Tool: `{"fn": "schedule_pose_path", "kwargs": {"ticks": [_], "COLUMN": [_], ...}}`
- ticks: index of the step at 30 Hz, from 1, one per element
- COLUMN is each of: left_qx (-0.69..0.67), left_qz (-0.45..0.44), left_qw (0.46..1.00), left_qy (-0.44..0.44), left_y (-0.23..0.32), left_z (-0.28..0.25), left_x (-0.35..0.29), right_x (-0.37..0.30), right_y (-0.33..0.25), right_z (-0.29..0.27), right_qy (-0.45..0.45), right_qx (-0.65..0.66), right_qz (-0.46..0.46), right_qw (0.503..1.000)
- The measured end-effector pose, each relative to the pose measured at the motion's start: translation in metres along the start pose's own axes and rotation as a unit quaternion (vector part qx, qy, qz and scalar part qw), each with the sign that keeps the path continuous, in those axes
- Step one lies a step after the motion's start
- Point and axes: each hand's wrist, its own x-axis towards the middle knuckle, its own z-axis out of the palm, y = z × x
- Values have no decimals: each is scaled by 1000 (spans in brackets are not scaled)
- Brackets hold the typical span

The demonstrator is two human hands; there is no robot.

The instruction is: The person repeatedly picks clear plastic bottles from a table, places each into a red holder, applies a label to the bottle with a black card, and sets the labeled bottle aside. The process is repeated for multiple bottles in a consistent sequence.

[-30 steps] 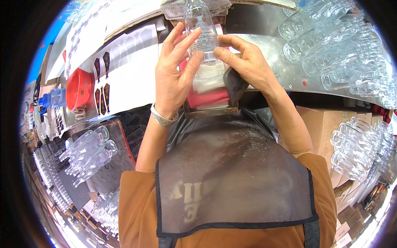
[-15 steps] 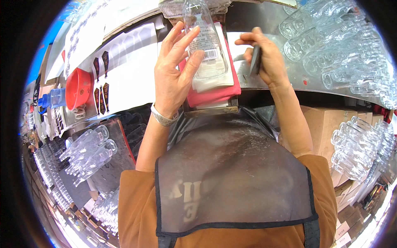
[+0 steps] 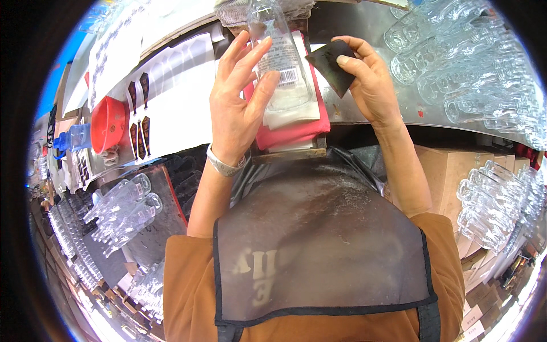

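Bottle: a clear glass bottle (image 3: 289, 94) is laid on its side in front of the person, base turned toward the body, with a printed barcode label seen on it.
Left hand: the left hand (image 3: 236, 105) is placed at the bottle's left side; its fingers are spread, with fingertips and thumb set over the glass. How firmly it is pressed cannot be told.
Right hand: a thin black scraper (image 3: 331, 67) is pinched between thumb and fingers of the right hand (image 3: 370, 82), just beside the bottle.
Support: the bottle is cushioned by white cloth (image 3: 290, 118) and pink cloth (image 3: 299, 134), stacked on a wooden stand (image 3: 296, 154).
Table, left: dark tie-shaped labels (image 3: 145, 91) are spread on a white sheet (image 3: 182, 108); a red bowl (image 3: 108, 122) is set near them.
Table, right: more clear bottles (image 3: 467, 68) are laid in rows on metal.
Clothing: a translucent apron (image 3: 319, 245) is worn over brown.
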Motion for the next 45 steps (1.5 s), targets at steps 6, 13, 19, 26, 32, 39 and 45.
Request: {"fn": "schedule_pose_path", "kwargs": {"ticks": [6, 13, 19, 26, 32, 39, 45], "left_qx": [16, 34, 32, -55, 39, 39, 55], "left_qz": [4, 9, 16, -35, 18, 31, 38], "left_qw": [1000, 999, 999, 998, 998, 998, 996], "left_qy": [-1, 3, 3, 15, -55, 23, 55], "left_y": [2, 1, 0, -2, -16, -3, -2], "left_z": [-1, -1, 0, -2, -14, -3, 4], "left_x": [1, 0, 1, -6, -35, -37, -41], "right_x": [8, 32, 40, 55, -14, 8, 56], "right_y": [-20, -27, -50, -61, -48, -56, -59], "right_z": [21, 16, 34, 53, 57, 71, 90], "right_qy": [-93, -54, 10, -26, -267, -192, -251], "right_qx": [-192, -210, -327, -378, -474, -552, -595], "right_qz": [-91, -137, -181, -253, -413, -453, -377], "right_qw": [973, 967, 927, 890, 730, 673, 664]}}
